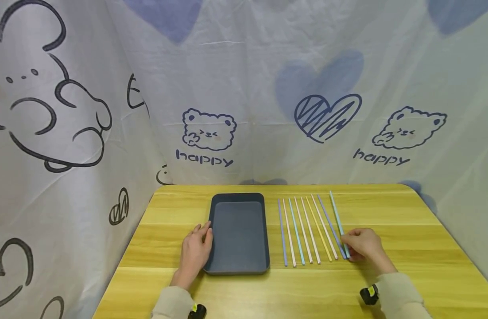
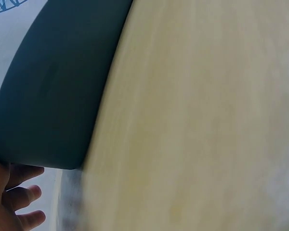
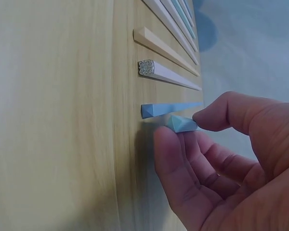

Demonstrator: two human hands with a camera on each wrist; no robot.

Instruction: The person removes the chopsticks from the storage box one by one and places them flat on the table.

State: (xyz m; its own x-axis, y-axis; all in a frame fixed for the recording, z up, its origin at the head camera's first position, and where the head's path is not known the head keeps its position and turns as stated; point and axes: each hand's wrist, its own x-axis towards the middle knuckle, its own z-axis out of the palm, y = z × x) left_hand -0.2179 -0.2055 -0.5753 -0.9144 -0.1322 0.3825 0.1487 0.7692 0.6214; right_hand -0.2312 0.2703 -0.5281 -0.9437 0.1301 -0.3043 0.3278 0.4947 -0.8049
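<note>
A pale blue-green chopstick (image 1: 336, 212) is pinched near its thick end by my right hand (image 1: 363, 243), at the right end of a row of chopsticks. In the right wrist view, the thumb and fingers hold the faceted butt (image 3: 184, 124) of that chopstick, close beside a blue-purple chopstick (image 3: 164, 109) on the table. My left hand (image 1: 197, 249) rests against the left side of a dark grey rectangular tray (image 1: 266, 239), its fingers loosely extended. The left wrist view shows those fingers (image 2: 26, 197) by the tray's outer wall (image 2: 53, 96).
Several more chopsticks, including a yellow one (image 1: 319, 227) and a pale pink one (image 1: 288, 232), lie side by side between tray and right hand. The wooden table (image 1: 307, 292) ends at a patterned cloth backdrop (image 1: 260, 146); another cloth hangs at the left.
</note>
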